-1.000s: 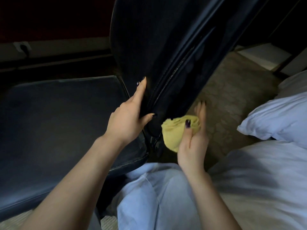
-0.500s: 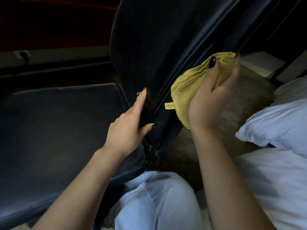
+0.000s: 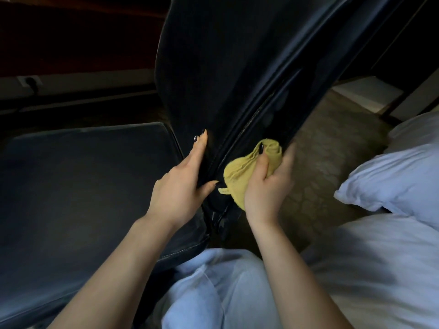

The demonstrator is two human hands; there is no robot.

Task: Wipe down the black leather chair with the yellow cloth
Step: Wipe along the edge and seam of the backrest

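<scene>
The black leather chair fills the left and centre of the head view, with its flat seat (image 3: 83,186) at left and its backrest (image 3: 225,67) rising steeply in the middle. My left hand (image 3: 183,186) grips the lower side edge of the backrest, fingers on the front face and thumb on the side. My right hand (image 3: 268,186) holds the bunched yellow cloth (image 3: 242,172) against the backrest's side edge and seam, just right of my left thumb. Part of the cloth is hidden under my fingers.
A white pillow (image 3: 392,181) and white bedding (image 3: 380,269) lie at right. Patterned carpet (image 3: 320,162) shows between the chair and the bed. My light trouser leg (image 3: 213,293) is at the bottom centre. A wall socket (image 3: 29,80) sits at far left.
My right hand with the cloth went up along the backrest's side edge, then came back down to near the seat joint. My left hand has kept its grip.
</scene>
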